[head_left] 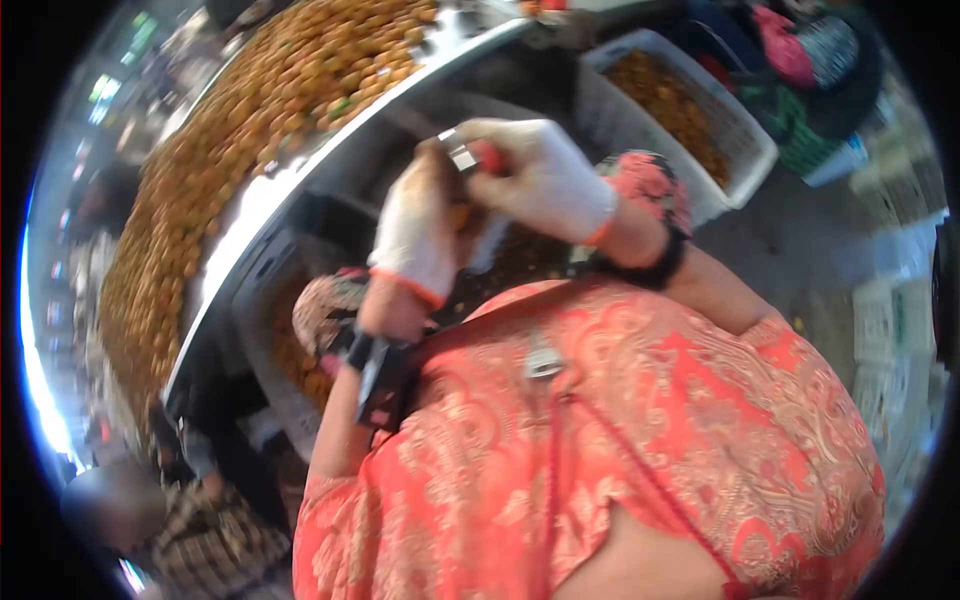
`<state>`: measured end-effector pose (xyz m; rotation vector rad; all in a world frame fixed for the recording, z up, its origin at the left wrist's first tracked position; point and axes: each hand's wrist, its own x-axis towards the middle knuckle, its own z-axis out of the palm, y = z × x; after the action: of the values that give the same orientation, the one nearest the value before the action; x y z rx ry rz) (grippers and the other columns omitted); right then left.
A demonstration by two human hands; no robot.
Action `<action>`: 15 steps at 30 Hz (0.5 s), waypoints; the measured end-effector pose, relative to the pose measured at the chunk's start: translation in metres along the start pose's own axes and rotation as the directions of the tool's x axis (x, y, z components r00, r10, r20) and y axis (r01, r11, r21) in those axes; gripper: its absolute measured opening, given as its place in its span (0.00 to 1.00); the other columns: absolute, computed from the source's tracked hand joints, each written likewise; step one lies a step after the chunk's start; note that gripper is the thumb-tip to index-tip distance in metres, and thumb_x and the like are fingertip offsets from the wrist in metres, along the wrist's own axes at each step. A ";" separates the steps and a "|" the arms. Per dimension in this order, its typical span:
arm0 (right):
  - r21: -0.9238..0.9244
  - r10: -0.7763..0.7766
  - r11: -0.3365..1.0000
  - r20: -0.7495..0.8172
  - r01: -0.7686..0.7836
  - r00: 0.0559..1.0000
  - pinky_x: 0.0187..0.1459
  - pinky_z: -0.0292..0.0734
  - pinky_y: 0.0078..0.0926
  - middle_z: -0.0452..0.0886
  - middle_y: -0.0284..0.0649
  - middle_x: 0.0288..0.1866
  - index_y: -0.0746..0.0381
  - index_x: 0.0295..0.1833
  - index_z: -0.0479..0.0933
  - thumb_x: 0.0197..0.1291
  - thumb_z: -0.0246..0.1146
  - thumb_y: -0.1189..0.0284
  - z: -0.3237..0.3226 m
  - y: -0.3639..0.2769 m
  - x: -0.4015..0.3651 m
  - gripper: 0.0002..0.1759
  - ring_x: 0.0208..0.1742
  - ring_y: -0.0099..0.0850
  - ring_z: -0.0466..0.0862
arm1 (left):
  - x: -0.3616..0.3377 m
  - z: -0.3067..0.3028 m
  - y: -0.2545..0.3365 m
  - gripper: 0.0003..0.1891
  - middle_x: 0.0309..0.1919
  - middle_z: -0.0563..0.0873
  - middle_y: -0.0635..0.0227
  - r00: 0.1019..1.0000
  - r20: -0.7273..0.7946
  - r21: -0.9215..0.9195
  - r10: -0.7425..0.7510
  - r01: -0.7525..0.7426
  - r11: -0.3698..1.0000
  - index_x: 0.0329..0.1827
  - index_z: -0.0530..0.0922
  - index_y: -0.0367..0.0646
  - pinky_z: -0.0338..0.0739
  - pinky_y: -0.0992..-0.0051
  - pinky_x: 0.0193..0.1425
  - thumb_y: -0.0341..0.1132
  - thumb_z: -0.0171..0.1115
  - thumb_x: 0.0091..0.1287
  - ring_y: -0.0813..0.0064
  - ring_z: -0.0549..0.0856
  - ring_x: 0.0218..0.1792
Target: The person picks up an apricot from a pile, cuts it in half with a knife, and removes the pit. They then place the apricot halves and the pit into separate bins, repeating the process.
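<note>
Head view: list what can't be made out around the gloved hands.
Head view, red item: partly covered by the right hand.
Head view, left hand: fingertips lost in blur; whether it grips anything is unclear.
Head view, pile of orange pieces: cut off by the top edge.

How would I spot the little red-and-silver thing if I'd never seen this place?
Start at the coral paisley garment filling much of the bottom. Just above it, find the right hand in its white glove, close to the left hand. It holds the small red-and-silver tool, set apart from the gloves by its red part and shiny metal.
</note>
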<state>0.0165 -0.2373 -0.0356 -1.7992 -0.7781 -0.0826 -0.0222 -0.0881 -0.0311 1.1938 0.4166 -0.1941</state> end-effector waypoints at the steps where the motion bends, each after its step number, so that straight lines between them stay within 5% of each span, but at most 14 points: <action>1: 0.090 -0.088 0.991 -0.117 0.099 0.989 0.36 0.80 0.27 0.81 0.42 0.29 0.66 0.46 0.80 0.56 0.65 0.77 0.012 0.007 0.002 0.12 0.31 0.23 0.81 | -0.005 -0.003 0.001 0.19 0.26 0.80 0.73 0.997 0.068 0.068 0.043 -0.047 0.997 0.46 0.78 0.52 0.63 0.80 0.14 0.56 0.47 0.78 0.77 0.79 0.19; 5: 0.279 0.133 0.954 -0.085 -0.105 0.987 0.38 0.78 0.22 0.81 0.33 0.32 0.68 0.42 0.80 0.62 0.63 0.77 0.010 -0.002 0.007 0.05 0.36 0.18 0.79 | -0.017 -0.039 0.017 0.15 0.26 0.78 0.73 0.967 0.183 0.280 0.176 -0.223 0.934 0.48 0.78 0.49 0.62 0.81 0.15 0.49 0.50 0.78 0.80 0.76 0.18; 7: 0.426 0.297 0.874 -0.094 -0.231 0.950 0.38 0.76 0.17 0.80 0.28 0.31 0.67 0.40 0.80 0.65 0.64 0.75 0.002 0.002 0.005 0.05 0.35 0.15 0.77 | -0.024 -0.071 0.034 0.12 0.29 0.80 0.72 0.990 0.052 0.300 0.135 -0.144 0.943 0.50 0.79 0.43 0.63 0.84 0.17 0.42 0.55 0.76 0.83 0.76 0.21; 8: 0.423 0.308 0.877 -0.126 -0.230 0.943 0.38 0.76 0.17 0.80 0.28 0.31 0.67 0.40 0.80 0.65 0.64 0.75 -0.003 0.006 0.005 0.05 0.35 0.15 0.77 | -0.025 -0.093 0.041 0.12 0.32 0.81 0.73 0.975 0.000 0.311 0.222 -0.211 0.927 0.51 0.79 0.42 0.65 0.84 0.18 0.41 0.58 0.74 0.84 0.78 0.25; 9: 0.404 0.355 0.866 -0.084 -0.294 0.931 0.37 0.75 0.16 0.79 0.27 0.31 0.66 0.39 0.80 0.65 0.65 0.73 -0.006 0.013 0.005 0.06 0.34 0.15 0.76 | -0.013 -0.146 0.040 0.12 0.38 0.83 0.73 0.927 -0.004 0.527 0.375 -0.317 0.789 0.52 0.79 0.44 0.66 0.85 0.19 0.41 0.60 0.74 0.85 0.79 0.28; 11: 0.427 0.371 0.849 -0.065 -0.310 0.926 0.35 0.73 0.16 0.79 0.26 0.29 0.65 0.37 0.80 0.67 0.66 0.71 -0.006 0.031 0.002 0.08 0.33 0.15 0.75 | -0.026 -0.206 0.046 0.11 0.44 0.84 0.73 0.862 -0.390 0.464 0.324 -0.119 0.878 0.54 0.80 0.45 0.69 0.85 0.29 0.39 0.60 0.73 0.86 0.80 0.30; 13: 0.285 0.482 0.849 -0.070 -0.445 0.874 0.38 0.75 0.23 0.80 0.31 0.30 0.66 0.39 0.79 0.64 0.69 0.66 -0.010 0.047 0.000 0.13 0.34 0.18 0.77 | -0.027 -0.334 0.045 0.16 0.35 0.85 0.73 0.840 -0.408 0.704 0.356 0.041 0.709 0.52 0.81 0.42 0.72 0.80 0.33 0.44 0.61 0.72 0.80 0.81 0.31; 14: 0.242 0.547 0.822 -0.079 -0.516 0.834 0.40 0.76 0.27 0.82 0.35 0.31 0.66 0.41 0.79 0.63 0.69 0.64 -0.011 0.051 -0.001 0.15 0.34 0.22 0.79 | -0.048 -0.319 0.060 0.20 0.30 0.85 0.67 0.762 -0.502 0.859 0.409 0.384 0.339 0.47 0.82 0.38 0.75 0.75 0.38 0.49 0.62 0.70 0.77 0.82 0.32; 15: 0.246 0.550 0.821 -0.093 -0.516 0.830 0.40 0.76 0.27 0.82 0.35 0.31 0.66 0.41 0.79 0.63 0.69 0.64 -0.010 0.058 -0.001 0.15 0.34 0.22 0.79 | -0.052 -0.353 0.064 0.23 0.29 0.84 0.62 0.726 -0.408 0.860 0.553 0.509 -0.032 0.44 0.82 0.36 0.77 0.70 0.43 0.52 0.62 0.69 0.73 0.82 0.34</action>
<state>0.0500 -0.2562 -0.0796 -1.7194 -0.1339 0.2194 -0.1208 0.2592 -0.0624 2.9533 1.0523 0.0887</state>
